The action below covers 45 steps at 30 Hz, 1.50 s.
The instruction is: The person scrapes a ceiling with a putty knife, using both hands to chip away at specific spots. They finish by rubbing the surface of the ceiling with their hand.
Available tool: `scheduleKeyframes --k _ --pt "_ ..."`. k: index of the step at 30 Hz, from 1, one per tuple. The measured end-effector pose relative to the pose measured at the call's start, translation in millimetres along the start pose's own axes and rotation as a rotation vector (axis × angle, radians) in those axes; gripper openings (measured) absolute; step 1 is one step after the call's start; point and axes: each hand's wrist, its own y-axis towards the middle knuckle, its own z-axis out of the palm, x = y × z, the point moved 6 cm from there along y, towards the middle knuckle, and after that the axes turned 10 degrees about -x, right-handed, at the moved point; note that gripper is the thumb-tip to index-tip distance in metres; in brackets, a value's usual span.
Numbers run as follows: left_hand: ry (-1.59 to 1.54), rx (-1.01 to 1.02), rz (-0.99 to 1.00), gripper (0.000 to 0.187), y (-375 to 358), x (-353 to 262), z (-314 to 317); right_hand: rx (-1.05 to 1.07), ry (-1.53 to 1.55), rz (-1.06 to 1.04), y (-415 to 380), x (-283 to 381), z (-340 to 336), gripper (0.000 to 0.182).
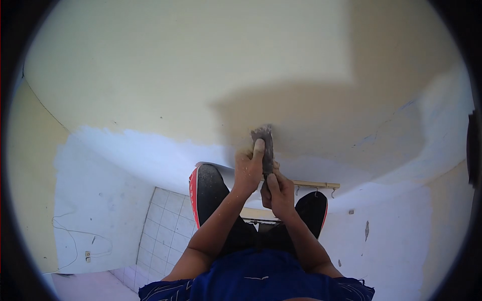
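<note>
A dark putty knife (268,153) points away from me, its dusty, pale-crusted tip close to or against the yellowish painted wall (191,90). My left hand (248,168) is closed on the blade, with the thumb lying along its upper face. Lower down and to the right, my right hand (279,194) wraps round the handle. White dust speckles my left hand and forearm. Whether the tip presses on the wall cannot be seen exactly.
A rail with hooks (316,185) is fixed below my hands. White tiles (168,213) show at lower left. A wall socket (88,257) with a loose cable (75,232) is on the left wall. My dark trouser knees (211,188) flank my arms.
</note>
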Motion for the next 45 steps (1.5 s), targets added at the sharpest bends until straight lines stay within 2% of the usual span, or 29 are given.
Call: scheduleKeyframes --k 3,8,12,16,18,20,23,26,28,29,33,37,39,45 --pt "0.008 -0.018 0.037 0.046 -3.4 -6.2 -1.5 0.03 0.056 -0.032 2.0 -5.8 0.3 0.021" --pt "0.044 -0.005 0.044 0.046 2.7 37.6 -9.6 -0.014 0.065 0.024 -7.8 -29.9 -8.7 0.021" --pt "0.014 0.004 -0.031 0.046 -3.4 19.9 -4.2 -0.024 0.051 0.015 -8.4 -32.9 -7.6 0.028" --pt "0.044 0.0 -0.016 0.042 -1.1 10.3 -3.6 -0.056 0.079 0.025 -4.8 -16.4 -2.0 0.022" --pt "-0.044 -0.018 0.024 0.044 4.0 -15.3 -1.4 0.022 -0.046 -0.087 7.0 2.0 8.7 0.03" --pt "-0.053 -0.028 0.047 0.046 4.2 -26.0 -2.3 0.072 -0.025 -0.113 7.9 12.7 16.0 0.031" --pt "-0.025 -0.011 0.087 0.046 1.4 -17.5 -8.1 0.051 0.012 -0.102 1.5 0.1 15.3 0.028" --pt "0.056 -0.014 0.025 0.047 1.4 18.2 -14.7 0.004 -0.033 -0.124 -2.6 -29.6 1.2 0.026" --pt "0.02 -0.016 0.02 0.047 -1.2 22.8 -11.8 -0.014 0.025 -0.041 -5.2 -33.9 -2.6 0.022" --pt "0.002 -0.028 0.009 0.048 1.7 24.0 -12.1 -0.021 -0.008 -0.074 -3.3 -30.6 -4.1 0.022" --pt "-0.011 -0.015 0.051 0.046 5.5 -10.8 -7.6 0.03 -0.016 -0.053 5.7 6.0 11.8 0.022" --pt "0.008 0.002 0.062 0.046 3.8 3.8 -13.9 0.029 -0.042 -0.102 1.9 -18.4 5.2 0.022" --pt "0.036 -0.02 0.04 0.047 0.4 16.6 -15.3 -0.009 -0.006 -0.03 -3.2 -31.4 -1.2 0.022" --pt "-0.036 -0.022 0.006 0.044 3.2 -1.8 -12.3 0.026 0.008 -0.025 2.1 -8.6 9.8 0.022"
